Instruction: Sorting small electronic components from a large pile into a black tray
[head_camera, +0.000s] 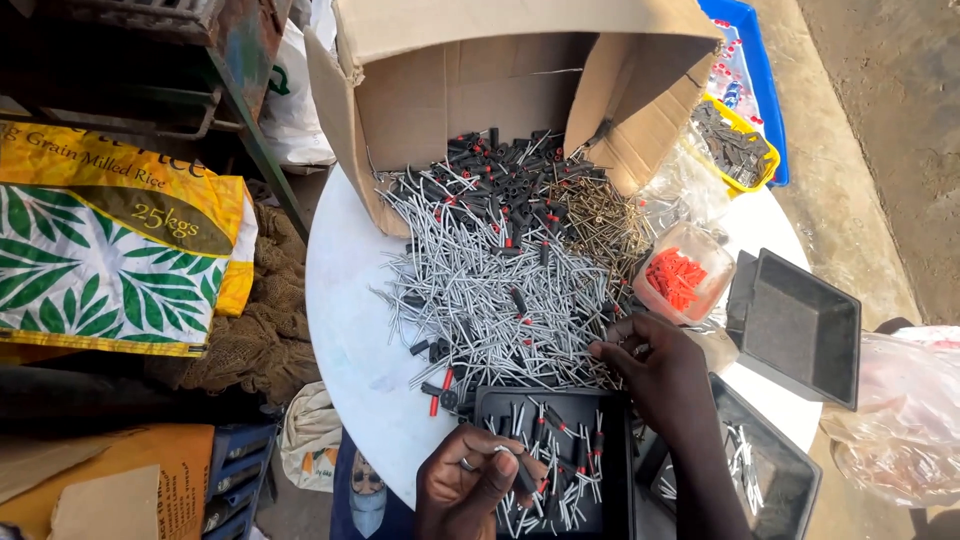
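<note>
On a round white table (345, 320) lies a big pile of grey metal pins (490, 290), mixed with black sleeves (500, 180) and brass screws (600, 215). My right hand (655, 365) rests on the pile's near right edge, fingers bent, picking among the pins. My left hand (470, 480) hovers over the near edge of a black plastic tray (615, 460) that holds several pins and black-and-red pieces; its fingers pinch a small grey pin. A ring sits on one finger.
A tipped cardboard box (400, 110) opens onto the pile. To the right are a clear tub of orange plugs (680, 275), an empty black tray (800, 325), another black tray (770, 470), a yellow tray (735, 145) and a blue crate (760, 70). A printed sack (110, 250) lies left.
</note>
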